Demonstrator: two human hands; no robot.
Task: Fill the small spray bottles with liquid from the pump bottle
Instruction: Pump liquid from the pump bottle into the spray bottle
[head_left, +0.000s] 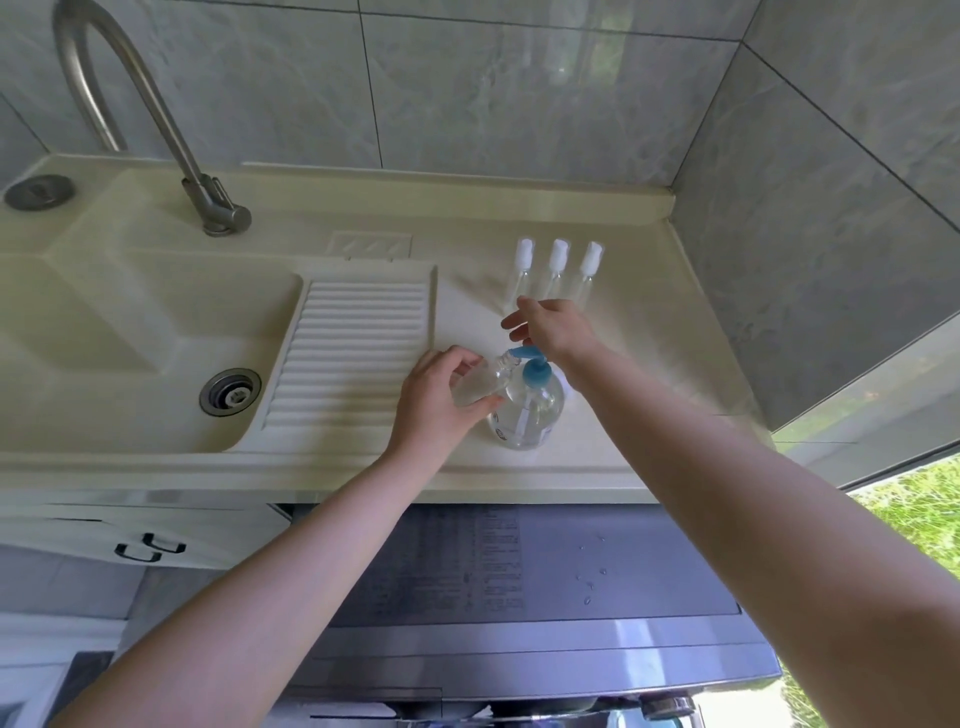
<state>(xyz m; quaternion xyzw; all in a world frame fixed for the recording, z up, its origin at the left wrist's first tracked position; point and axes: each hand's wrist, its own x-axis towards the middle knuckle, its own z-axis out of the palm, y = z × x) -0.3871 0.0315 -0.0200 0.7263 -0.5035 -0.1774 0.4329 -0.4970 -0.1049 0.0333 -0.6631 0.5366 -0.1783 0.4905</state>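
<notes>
A clear pump bottle with a blue pump head stands on the cream counter, partly full of clear liquid. My left hand grips a small clear bottle, tilted with its open mouth just under the blue spout. My right hand rests on top of the pump head with relaxed fingers. Three capped small spray bottles stand in a row behind the hands, near the wall; their lower parts are hidden by my right hand.
A sink basin with a drain and a ribbed washboard lies to the left, under a curved steel tap. Tiled walls close the back and right. A washing machine sits below the counter's front edge.
</notes>
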